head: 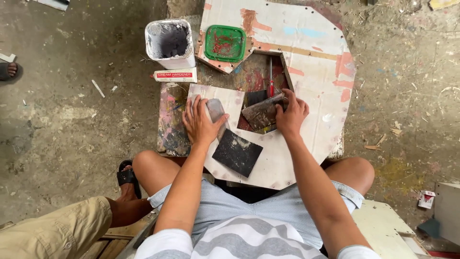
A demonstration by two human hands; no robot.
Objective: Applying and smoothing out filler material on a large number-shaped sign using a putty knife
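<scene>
My left hand (199, 121) presses a small grey-smeared scraper (215, 111) flat against a white cut-out panel (316, 72) that lies over a paint-stained stool. Just below it a black square sheet (238, 152) rests on the panel. My right hand (291, 115) grips a wider, dirty metal scraper (261, 111) at the edge of the panel's square opening. A red-handled tool (270, 81) lies inside that opening.
A white tub of grey putty (170, 43) and a green lid (225, 43) sit at the panel's far edge, with a white tube (175, 75) beside them. Another person's leg in tan shorts (62, 230) and black sandal (127, 176) is at my left. Debris litters the concrete floor.
</scene>
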